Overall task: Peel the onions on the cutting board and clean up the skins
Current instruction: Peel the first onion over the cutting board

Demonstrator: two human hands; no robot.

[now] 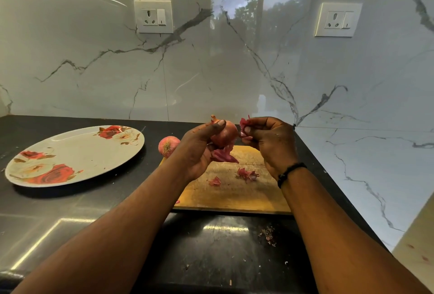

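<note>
Peeling in progress above the cutting board [234, 195]: left hand [197, 150] grips the red onion [224, 135], right hand [270, 143] pinches a skin strip [244, 124]; next, tear it free.

No readable text or labels anywhere.

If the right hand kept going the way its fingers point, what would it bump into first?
Probably the onion held in the left hand. The right hand pinches a bit of skin, and its fingers point left at that onion, very close, though depth is hard to judge.
</note>
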